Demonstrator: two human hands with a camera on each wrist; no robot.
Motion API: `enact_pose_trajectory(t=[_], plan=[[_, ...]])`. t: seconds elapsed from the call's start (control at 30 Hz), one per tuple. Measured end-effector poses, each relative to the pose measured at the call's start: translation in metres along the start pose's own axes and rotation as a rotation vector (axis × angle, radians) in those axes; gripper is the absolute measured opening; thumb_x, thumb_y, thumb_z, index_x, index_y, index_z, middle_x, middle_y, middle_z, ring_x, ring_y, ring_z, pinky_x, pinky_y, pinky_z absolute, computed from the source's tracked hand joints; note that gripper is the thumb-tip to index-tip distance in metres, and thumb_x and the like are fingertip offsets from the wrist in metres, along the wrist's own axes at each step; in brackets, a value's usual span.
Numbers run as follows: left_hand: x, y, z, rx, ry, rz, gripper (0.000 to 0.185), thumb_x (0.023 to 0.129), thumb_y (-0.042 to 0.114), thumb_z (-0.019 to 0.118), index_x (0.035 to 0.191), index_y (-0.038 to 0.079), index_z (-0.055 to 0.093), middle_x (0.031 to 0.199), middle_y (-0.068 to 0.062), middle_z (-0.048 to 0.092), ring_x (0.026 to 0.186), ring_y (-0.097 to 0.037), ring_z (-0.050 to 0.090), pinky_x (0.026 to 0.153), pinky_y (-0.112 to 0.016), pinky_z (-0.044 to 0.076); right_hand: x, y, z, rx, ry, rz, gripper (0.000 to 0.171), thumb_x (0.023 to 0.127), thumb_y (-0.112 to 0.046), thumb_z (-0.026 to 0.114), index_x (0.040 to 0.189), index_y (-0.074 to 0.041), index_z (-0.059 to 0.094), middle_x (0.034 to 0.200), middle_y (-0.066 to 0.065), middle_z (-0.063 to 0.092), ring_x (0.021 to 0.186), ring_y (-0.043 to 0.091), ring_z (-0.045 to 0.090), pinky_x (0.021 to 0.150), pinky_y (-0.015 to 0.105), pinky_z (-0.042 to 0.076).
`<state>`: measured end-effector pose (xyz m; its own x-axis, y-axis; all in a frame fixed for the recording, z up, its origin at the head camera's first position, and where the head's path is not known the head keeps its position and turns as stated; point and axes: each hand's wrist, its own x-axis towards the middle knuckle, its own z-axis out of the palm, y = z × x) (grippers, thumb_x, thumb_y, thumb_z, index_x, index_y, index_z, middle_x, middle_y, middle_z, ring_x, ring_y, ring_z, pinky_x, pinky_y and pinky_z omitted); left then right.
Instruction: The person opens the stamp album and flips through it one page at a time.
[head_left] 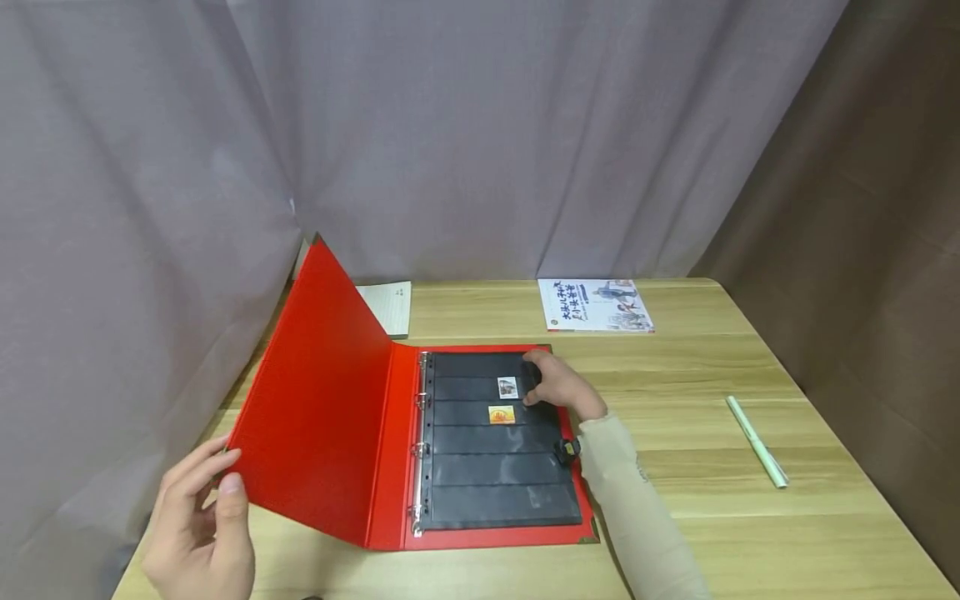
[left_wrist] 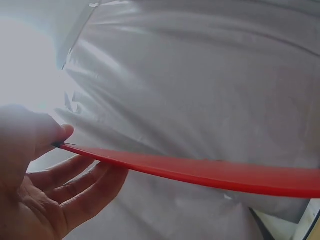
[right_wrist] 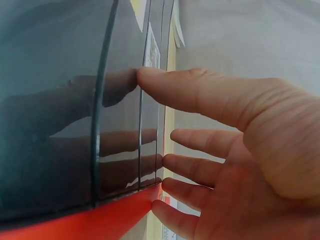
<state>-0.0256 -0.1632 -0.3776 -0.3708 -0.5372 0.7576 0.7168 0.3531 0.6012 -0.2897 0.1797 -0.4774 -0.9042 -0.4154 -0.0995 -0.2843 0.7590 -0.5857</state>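
Ring album (head_left: 381, 483), red, 1 item, lying open on the table (head_left: 697, 379), from the table's centre out toward 9 o'clock. Front cover (head_left: 315, 400), red inside, lifted and standing tilted on the 9 o'clock side of the spine. Ring fitting (head_left: 420, 450), metal, 4 rings visible, along the spine. Pocket page (head_left: 498, 468), black and glossy, 6 horizontal strips, lying flat to the 3 o'clock side of the rings. Stamps, 2: white stamp (head_left: 507, 387), dark picture, in the 2nd strip from the far edge; yellow stamp (head_left: 502, 414), in the 3rd strip, just beside the first at its 6 o'clock; both toward 12 o'clock of the page's centre. Left hand (head_left: 198, 525), at 8 o'clock of the album, partly closed, pinching the near outer corner of the cover, thumb on the inner face, fingers beneath. Right hand (head_left: 561, 385), at the page's 1 to 2 o'clock, wide open, nothing pinched, thumb tip at the page surface near the white stamp, 4 fingers extended by the page's outer edge. Sleeve (head_left: 637, 500), cream, on the right arm. Notepad (head_left: 392, 307), pale, at 11 o'clock, partly hidden by the cover. Booklet (head_left: 596, 306), white with blue figures, at 1 o'clock of the page. Pen (head_left: 756, 442), pale green, at 3 o'clock, well apart, slanting from 11 to 5 o'clock. Curtain (head_left: 465, 142), grey, at 12 o'clock beyond the table.
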Motion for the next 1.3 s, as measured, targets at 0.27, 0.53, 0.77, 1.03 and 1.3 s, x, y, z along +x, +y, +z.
enact_pose_trajectory(t=[0.27, 0.53, 0.77, 1.03, 1.3], plan=[[-0.004, 0.001, -0.009, 0.052, 0.127, -0.049, 0.02, 0.082, -0.019, 0.064, 0.099, -0.028, 0.062, 0.107, -0.012, 0.071, 0.09, -0.018, 0.068, 0.076, -0.015, 0.053, 0.001, 0.001, 0.002, -0.002, 0.016, 0.002, 0.08, 0.07, 0.001, 0.086, 0.14, 0.01, 0.049, 0.143, 0.027, 0.051, 0.129, 0.042, 0.049, 0.109, 0.053, 0.039], [-0.016, -0.001, -0.028, 0.104, 0.216, -0.28, 0.041, 0.08, -0.024, 0.062, 0.121, -0.016, 0.063, 0.096, -0.007, 0.063, 0.082, -0.015, 0.064, 0.075, -0.013, 0.053, -0.001, 0.003, 0.002, 0.009, 0.008, 0.011, 0.08, 0.071, 0.001, 0.086, 0.14, 0.012, 0.048, 0.144, 0.028, 0.05, 0.132, 0.042, 0.047, 0.111, 0.053, 0.036], [-0.021, -0.004, -0.032, 0.141, 0.245, -0.338, 0.053, 0.076, -0.03, 0.057, 0.126, -0.013, 0.06, 0.107, -0.01, 0.058, 0.088, -0.017, 0.064, 0.076, -0.014, 0.053, -0.002, 0.006, 0.004, 0.011, -0.007, 0.021, 0.079, 0.073, 0.0, 0.085, 0.141, 0.011, 0.047, 0.148, 0.029, 0.045, 0.134, 0.043, 0.045, 0.112, 0.054, 0.035], [-0.025, -0.001, -0.03, 0.487, 0.15, -0.287, 0.049, 0.074, -0.03, 0.058, 0.121, -0.017, 0.061, 0.124, 0.001, 0.047, 0.092, -0.011, 0.054, 0.075, -0.008, 0.048, -0.003, 0.003, 0.0, 0.02, 0.006, 0.0, 0.077, 0.073, -0.001, 0.084, 0.14, 0.013, 0.048, 0.144, 0.03, 0.048, 0.13, 0.045, 0.047, 0.11, 0.055, 0.037], [-0.029, -0.008, -0.038, 0.56, 0.142, -0.269, 0.055, 0.073, -0.027, 0.058, 0.126, -0.012, 0.062, 0.148, -0.002, 0.037, 0.113, -0.014, 0.049, 0.074, -0.005, 0.045, 0.001, 0.003, 0.002, 0.024, -0.007, 0.031, 0.079, 0.074, -0.001, 0.084, 0.142, 0.011, 0.046, 0.148, 0.029, 0.045, 0.134, 0.043, 0.044, 0.112, 0.054, 0.035]])
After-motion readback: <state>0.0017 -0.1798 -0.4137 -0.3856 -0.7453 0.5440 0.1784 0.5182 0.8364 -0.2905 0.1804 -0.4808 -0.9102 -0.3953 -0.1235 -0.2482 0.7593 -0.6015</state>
